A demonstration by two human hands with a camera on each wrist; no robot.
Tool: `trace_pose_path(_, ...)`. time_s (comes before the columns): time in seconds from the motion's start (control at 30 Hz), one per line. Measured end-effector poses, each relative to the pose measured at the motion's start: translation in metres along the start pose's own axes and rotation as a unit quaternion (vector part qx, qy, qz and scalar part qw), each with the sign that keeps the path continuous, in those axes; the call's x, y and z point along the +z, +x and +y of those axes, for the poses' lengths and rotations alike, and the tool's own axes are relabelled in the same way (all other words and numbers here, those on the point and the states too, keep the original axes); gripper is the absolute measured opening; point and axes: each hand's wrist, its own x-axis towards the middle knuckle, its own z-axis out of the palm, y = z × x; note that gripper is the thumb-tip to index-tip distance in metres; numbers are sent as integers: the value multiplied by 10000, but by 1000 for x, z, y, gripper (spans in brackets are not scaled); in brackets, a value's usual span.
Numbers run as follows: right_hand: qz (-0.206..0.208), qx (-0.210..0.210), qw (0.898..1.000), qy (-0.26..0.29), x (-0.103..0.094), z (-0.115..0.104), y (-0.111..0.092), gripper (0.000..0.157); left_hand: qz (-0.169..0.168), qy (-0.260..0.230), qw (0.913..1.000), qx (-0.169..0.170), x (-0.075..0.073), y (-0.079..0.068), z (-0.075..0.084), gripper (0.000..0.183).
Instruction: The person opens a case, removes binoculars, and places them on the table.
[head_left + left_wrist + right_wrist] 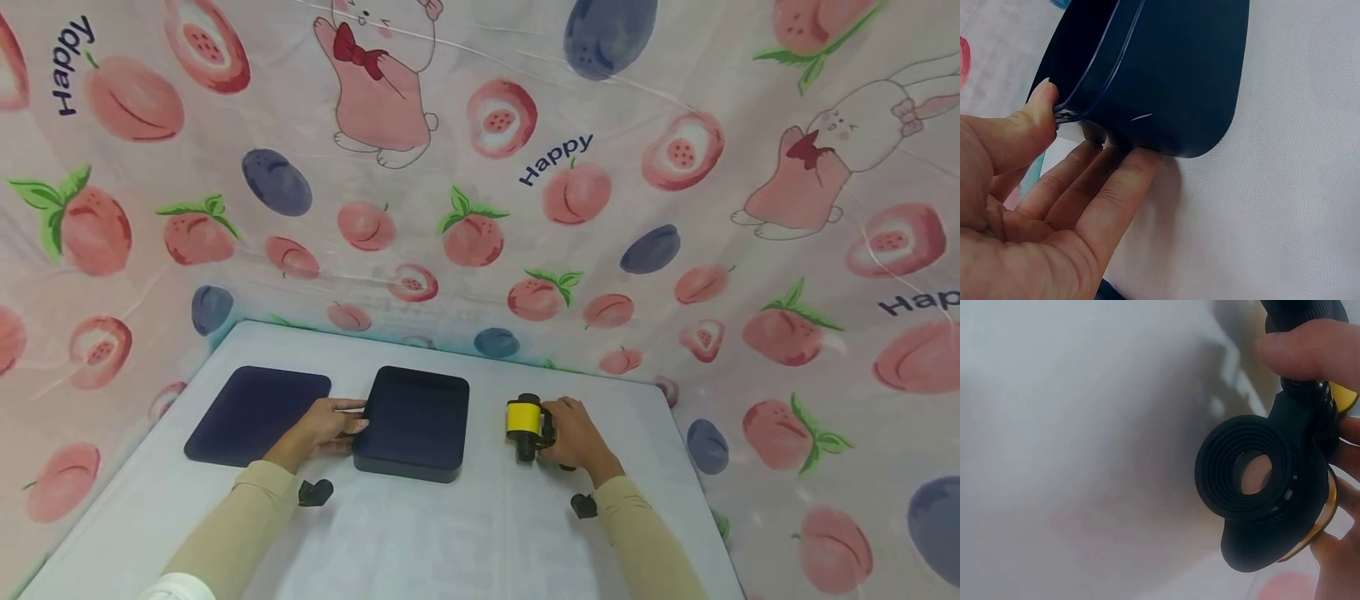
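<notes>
A dark blue open box (pixel 412 425) stands on the white table, and my left hand (pixel 327 429) holds it by its left wall. In the left wrist view the thumb (pixel 1041 115) presses on the rim of the box (pixel 1179 75), with the other fingers against its outer side. To the right, yellow and black binoculars (pixel 523 419) are gripped by my right hand (pixel 573 433). In the right wrist view a round eyepiece of the binoculars (pixel 1282 540) faces the camera. Whether the binoculars touch the table I cannot tell.
A flat dark blue lid (pixel 255 417) lies left of the box, partly behind my left hand. White cloth covers the table (pixel 420 542). Behind and beside it hangs a curtain (pixel 420 192) printed with peaches and rabbits.
</notes>
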Motion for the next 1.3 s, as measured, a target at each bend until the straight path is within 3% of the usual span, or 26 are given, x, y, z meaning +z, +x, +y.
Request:
trace_pose_path(0.63,-16,127,9998,143,8,6,3,88,24,45,10000,-5,-6,-3,0,66)
trace_pose_path(1.03,-142,205,9993,279,10,8,-8,87,-183,138,9997,69,3,-2,5,65)
trace_pose_path(1.1,-148,84,9995,248,6,7,-8,88,-214,438,9985,235,3,-4,8,65)
trace_pose_path(1.2,-54,-137,9998,161,-4,4,-9,87,63,1313,9897,575,3,-8,14,61)
trace_pose_path(1.23,31,-225,9996,141,-9,1,-9,86,250,1668,9831,709,3,-10,17,60)
trace_pose_path(1.3,251,-393,9988,159,-20,-7,-7,83,708,2431,9618,1039,3,-13,27,60)
